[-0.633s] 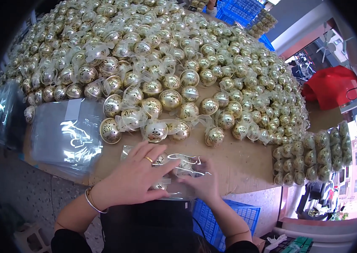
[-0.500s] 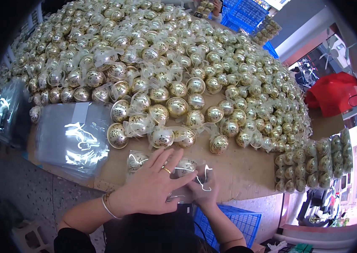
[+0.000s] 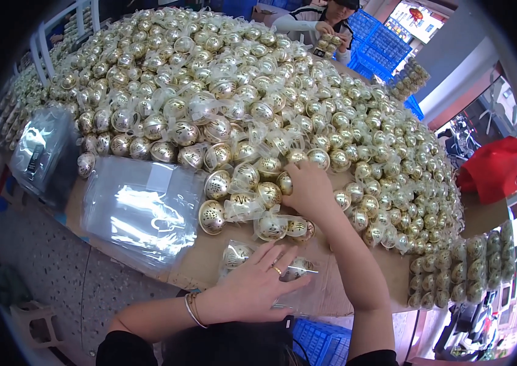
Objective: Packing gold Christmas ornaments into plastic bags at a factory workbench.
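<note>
1. Fingers of the right hand [image 3: 310, 189] have left the clear plastic bag [image 3: 300, 297] for a shiny gold metal ball [image 3: 284, 183] beyond it (can't tell if that grip is closed).
2. Left hand [image 3: 255, 287], grip spread, seemingly steadies the bag alone.

1. Six o'clock: left hand [image 3: 257, 283] hides part of the clear bag [image 3: 302, 297].
2. Toward three o'clock: right hand [image 3: 308, 189] partly covers a gold ball [image 3: 283, 182].
3. One o'clock: upper edge crops a co-worker's cap [image 3: 346, 3].
</note>
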`<state>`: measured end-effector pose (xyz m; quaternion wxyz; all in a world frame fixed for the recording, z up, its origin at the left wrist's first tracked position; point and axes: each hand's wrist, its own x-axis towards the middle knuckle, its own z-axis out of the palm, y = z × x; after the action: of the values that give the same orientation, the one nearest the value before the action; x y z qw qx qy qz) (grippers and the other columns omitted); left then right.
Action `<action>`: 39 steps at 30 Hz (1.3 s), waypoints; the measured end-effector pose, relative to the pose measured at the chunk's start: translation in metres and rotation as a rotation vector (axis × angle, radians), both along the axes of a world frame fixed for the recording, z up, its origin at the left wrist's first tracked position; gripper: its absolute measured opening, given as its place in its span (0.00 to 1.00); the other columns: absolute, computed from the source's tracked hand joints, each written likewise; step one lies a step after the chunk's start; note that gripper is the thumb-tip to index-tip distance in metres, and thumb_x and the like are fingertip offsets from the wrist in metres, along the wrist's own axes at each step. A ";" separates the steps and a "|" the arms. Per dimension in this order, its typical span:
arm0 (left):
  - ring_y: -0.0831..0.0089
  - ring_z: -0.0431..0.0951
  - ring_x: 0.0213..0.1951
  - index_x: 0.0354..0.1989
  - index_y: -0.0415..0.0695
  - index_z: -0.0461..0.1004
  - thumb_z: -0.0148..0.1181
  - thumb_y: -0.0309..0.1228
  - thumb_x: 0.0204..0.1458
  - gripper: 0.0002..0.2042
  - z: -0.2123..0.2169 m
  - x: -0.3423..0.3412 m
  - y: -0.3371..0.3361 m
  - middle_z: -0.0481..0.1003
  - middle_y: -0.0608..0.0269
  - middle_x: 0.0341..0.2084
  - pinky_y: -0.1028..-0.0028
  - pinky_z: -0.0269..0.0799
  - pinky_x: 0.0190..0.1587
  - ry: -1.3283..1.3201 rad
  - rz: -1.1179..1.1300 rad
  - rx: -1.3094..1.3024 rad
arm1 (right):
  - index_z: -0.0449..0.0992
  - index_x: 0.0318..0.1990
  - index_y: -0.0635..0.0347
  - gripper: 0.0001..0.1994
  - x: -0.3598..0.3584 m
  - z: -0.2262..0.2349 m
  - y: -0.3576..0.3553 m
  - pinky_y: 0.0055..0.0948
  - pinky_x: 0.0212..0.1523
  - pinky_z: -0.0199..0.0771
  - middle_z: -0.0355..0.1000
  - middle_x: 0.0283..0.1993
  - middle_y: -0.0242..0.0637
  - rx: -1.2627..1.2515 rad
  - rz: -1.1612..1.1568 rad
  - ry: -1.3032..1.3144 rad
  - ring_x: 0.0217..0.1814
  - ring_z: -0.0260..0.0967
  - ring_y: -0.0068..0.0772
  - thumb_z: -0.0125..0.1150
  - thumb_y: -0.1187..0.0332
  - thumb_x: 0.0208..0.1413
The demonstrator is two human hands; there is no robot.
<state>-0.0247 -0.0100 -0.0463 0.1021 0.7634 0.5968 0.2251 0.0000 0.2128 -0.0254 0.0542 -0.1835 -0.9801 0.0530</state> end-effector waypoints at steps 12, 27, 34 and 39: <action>0.43 0.58 0.58 0.60 0.58 0.66 0.60 0.49 0.44 0.31 0.003 -0.006 -0.002 0.58 0.39 0.58 0.49 0.50 0.63 -0.042 0.050 -0.007 | 0.64 0.55 0.62 0.35 0.230 -0.071 -0.053 0.35 0.58 0.65 0.64 0.54 0.39 -0.771 -0.620 0.471 0.59 0.62 0.36 0.75 0.74 0.37; 0.47 0.61 0.56 0.54 0.51 0.69 0.64 0.46 0.44 0.28 0.002 0.005 -0.009 0.63 0.47 0.53 0.55 0.54 0.62 -0.035 0.005 0.128 | 0.78 0.40 0.67 0.12 0.217 -0.065 -0.119 0.26 0.42 0.74 0.76 0.40 0.45 -0.959 -0.162 0.493 0.43 0.75 0.32 0.66 0.77 0.46; 0.57 0.69 0.47 0.49 0.37 0.69 0.65 0.36 0.41 0.26 -0.010 0.050 -0.013 0.66 0.57 0.44 0.63 0.70 0.48 0.459 0.199 0.277 | 0.76 0.42 0.61 0.16 0.204 -0.065 -0.127 0.37 0.41 0.72 0.74 0.37 0.43 -0.463 -0.005 0.501 0.42 0.72 0.44 0.68 0.75 0.43; 0.61 0.77 0.37 0.49 0.41 0.69 0.71 0.36 0.33 0.30 0.034 0.012 -0.012 0.73 0.57 0.38 0.67 0.75 0.39 0.044 0.153 0.419 | 0.77 0.35 0.61 0.09 0.203 -0.020 -0.117 0.34 0.43 0.70 0.74 0.35 0.40 -0.474 -0.053 0.663 0.41 0.71 0.39 0.65 0.79 0.44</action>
<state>-0.0123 -0.0220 -0.0128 -0.0892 0.7251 0.5951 0.3347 0.2033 0.0957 -0.0455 0.3246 -0.1891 -0.8651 0.3324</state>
